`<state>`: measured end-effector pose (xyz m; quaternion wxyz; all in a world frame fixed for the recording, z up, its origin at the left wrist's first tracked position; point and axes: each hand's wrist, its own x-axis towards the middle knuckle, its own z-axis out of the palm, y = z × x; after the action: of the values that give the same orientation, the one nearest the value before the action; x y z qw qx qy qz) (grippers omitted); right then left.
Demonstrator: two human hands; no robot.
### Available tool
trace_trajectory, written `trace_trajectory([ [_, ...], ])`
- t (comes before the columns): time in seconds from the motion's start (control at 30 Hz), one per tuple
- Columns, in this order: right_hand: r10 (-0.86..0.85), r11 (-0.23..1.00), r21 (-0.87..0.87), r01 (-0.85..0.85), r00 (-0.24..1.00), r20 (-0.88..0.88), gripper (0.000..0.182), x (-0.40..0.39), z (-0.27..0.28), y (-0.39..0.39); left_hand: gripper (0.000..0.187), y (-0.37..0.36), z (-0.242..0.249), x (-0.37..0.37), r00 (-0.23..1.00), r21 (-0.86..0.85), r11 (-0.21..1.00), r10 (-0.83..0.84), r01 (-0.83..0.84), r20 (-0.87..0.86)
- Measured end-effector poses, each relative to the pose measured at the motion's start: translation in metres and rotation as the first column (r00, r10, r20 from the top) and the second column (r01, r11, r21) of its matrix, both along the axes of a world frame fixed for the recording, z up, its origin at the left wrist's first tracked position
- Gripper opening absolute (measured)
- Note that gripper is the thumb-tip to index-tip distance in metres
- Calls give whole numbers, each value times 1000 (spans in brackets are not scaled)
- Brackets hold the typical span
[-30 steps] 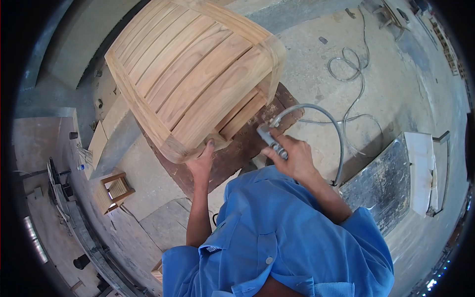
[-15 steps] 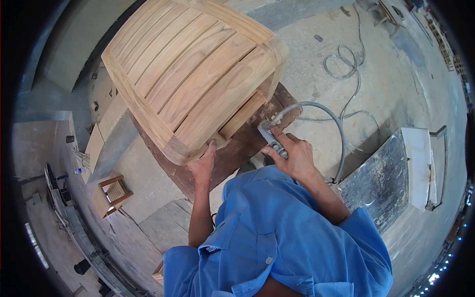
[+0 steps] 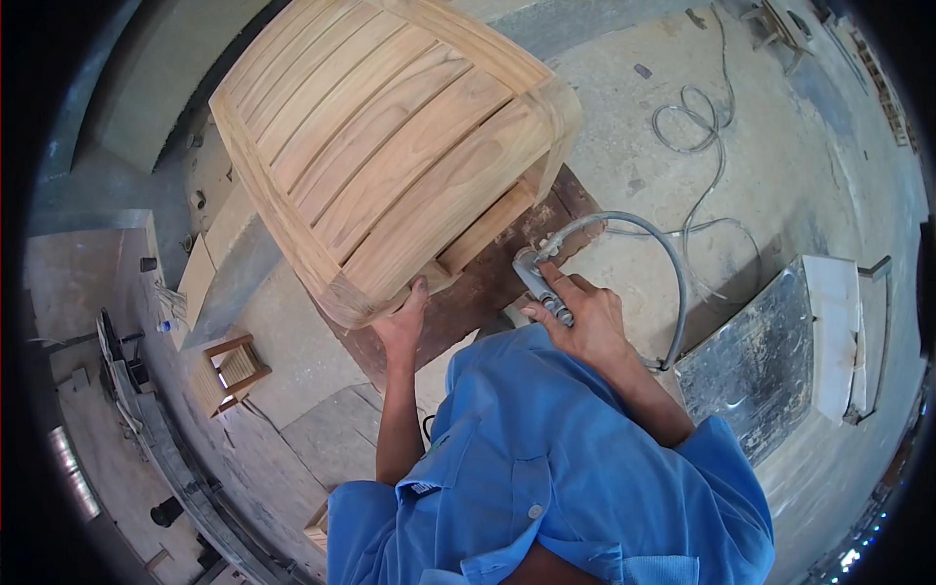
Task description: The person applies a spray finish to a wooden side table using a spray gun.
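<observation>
A pale slatted wooden seat (image 3: pixel 390 146) with rounded corners rests over a dark brown board (image 3: pixel 507 253). At its near corner, my left hand (image 3: pixel 402 327) is closed round the edge, thumb along the side. My right hand (image 3: pixel 590 317) is wrapped round a grey metal air tool (image 3: pixel 539 283), just right of the seat and apart from it. From the tool's far end a grey hose (image 3: pixel 673 255) arches right and back toward my forearm. The underside of the seat and my left fingertips are hidden.
A thin hose (image 3: pixel 717 156) lies coiled on the concrete floor ahead. To the right stands a scuffed dark panel (image 3: pixel 751 361) beside a white board (image 3: pixel 831 336). A small slatted wooden piece (image 3: pixel 232 375) sits on the left, near a long metal rail (image 3: pixel 161 448).
My view has shifted a little, so the scene sits slightly further right in it. Both hands keep their holds, and the tool stays beside the seat.
</observation>
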<state>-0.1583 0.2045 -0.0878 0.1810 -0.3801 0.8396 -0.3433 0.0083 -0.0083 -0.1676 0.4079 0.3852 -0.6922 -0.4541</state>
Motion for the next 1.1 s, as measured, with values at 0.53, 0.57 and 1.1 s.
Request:
trace_trajectory([
  [0.53, 288, 950, -150, -272, 953, 94, 58, 7, -11, -3, 67, -2, 6, 5, 984, 120, 982, 131, -145, 118],
  [0.57, 282, 951, -157, -266, 955, 92, 58, 3, -10, -1, 66, -3, 10, 4, 983, 86, 983, 155, -164, 103],
  [1.1, 36, 981, 189, 52, 900, -434, 50, -278, 164, 135, 58, -172, 176, -72, 932, -57, 930, 361, -362, -27],
])
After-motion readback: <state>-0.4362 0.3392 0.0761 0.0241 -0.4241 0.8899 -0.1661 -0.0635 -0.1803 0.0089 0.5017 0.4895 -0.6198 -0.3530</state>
